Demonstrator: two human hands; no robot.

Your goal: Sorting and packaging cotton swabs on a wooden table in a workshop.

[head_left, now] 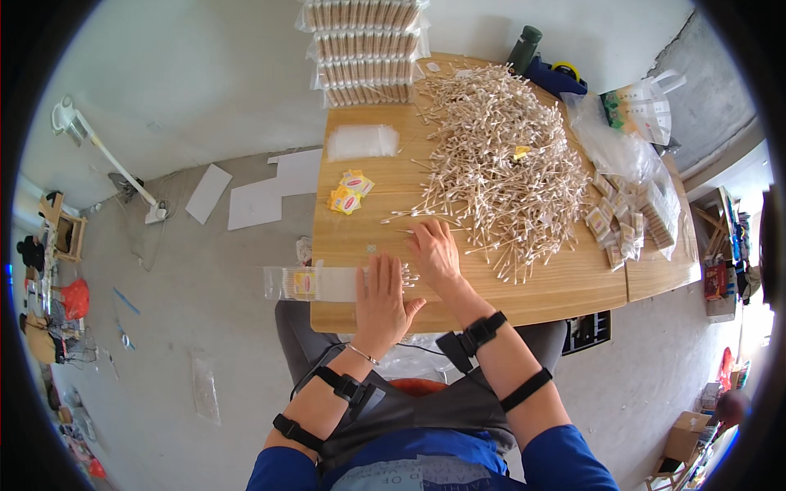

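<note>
My left hand lies flat near the front edge of the table, fingers stretched out together and thumb apart. Beneath it is a clear-and-white plastic sleeve, and white tips of several cotton swabs stick out to its right. At the left end of the sleeve, a filled packet of cotton swabs with a yellow label overhangs the table edge. My right hand is at the near left fringe of a big heap of loose cotton swabs. Its fingers are bent together, with a swab showing at the fingertips.
Stacked swab packs stand at the back left, before flat clear bags and yellow labels. Right of the heap lie small swab bundles and a plastic bag. A green bottle and tape dispenser stand behind.
</note>
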